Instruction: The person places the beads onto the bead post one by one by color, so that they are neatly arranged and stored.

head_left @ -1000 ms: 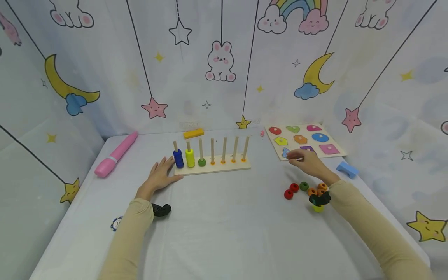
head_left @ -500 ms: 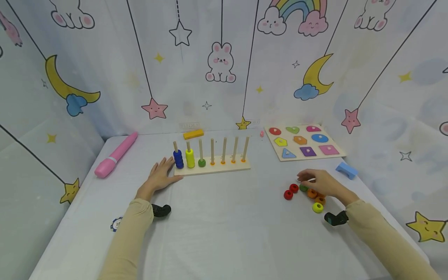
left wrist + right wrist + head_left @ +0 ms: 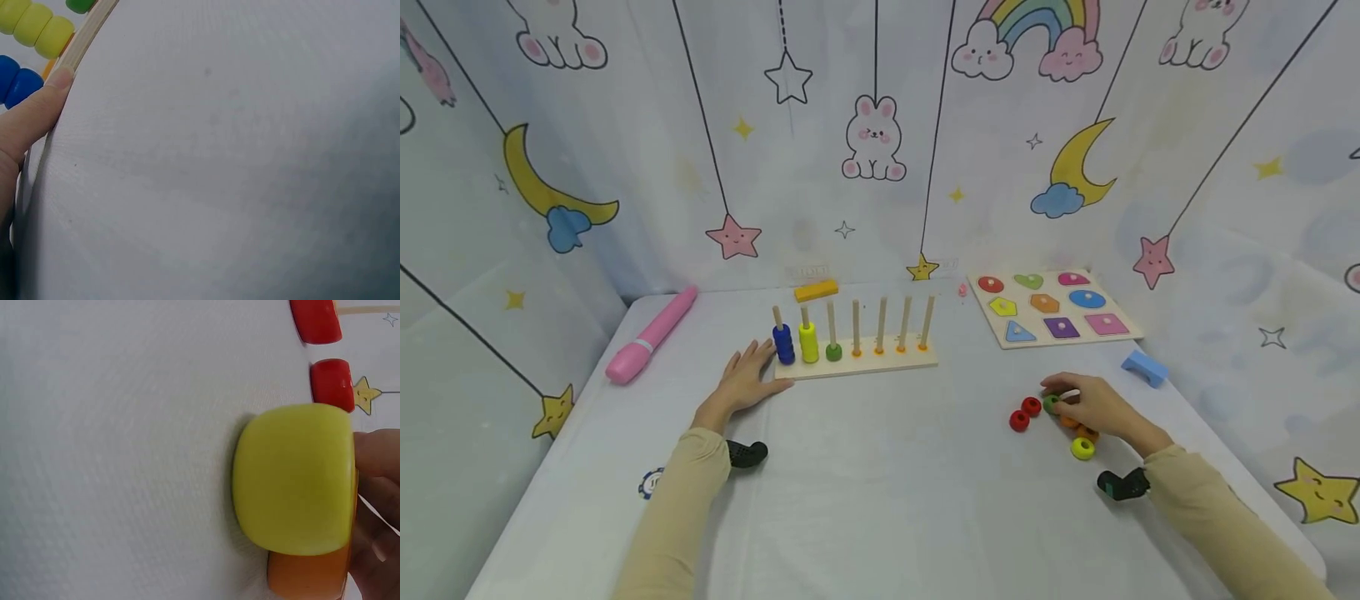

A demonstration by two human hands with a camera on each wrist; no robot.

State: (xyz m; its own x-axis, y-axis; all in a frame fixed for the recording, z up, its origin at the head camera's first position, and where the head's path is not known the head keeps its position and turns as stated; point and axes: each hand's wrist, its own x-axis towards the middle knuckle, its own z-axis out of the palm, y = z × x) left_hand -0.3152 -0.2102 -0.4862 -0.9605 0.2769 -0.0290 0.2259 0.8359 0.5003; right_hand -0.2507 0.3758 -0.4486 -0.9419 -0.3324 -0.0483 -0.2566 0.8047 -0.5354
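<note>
My left hand (image 3: 747,379) lies at the left end of the wooden peg board (image 3: 887,362), fingers extended and the thumb along its front edge. In the left wrist view, the thumb (image 3: 40,115) touches the board's edge beside blue beads (image 3: 24,89). Blue, yellow and green beads sit on the three leftmost pegs; the other pegs carry no beads. My right hand (image 3: 1097,408) pinches a green bead (image 3: 1050,405) between thumb and fingers, low over the loose beads. Orange beads (image 3: 1086,433) are partly hidden beneath the hand, and a yellow bead (image 3: 294,481) lies in front of them.
Two red beads (image 3: 1026,414) lie left of the right hand. Behind it are a shape puzzle board (image 3: 1011,313) and a blue block (image 3: 1145,367). A yellow block (image 3: 816,290) lies behind the pegs, and a pink bat-shaped toy (image 3: 655,333) at the far left.
My right hand has come from near the shape puzzle down and toward me to the loose beads, and its fingers have closed on the green one. The left hand stays in place.
</note>
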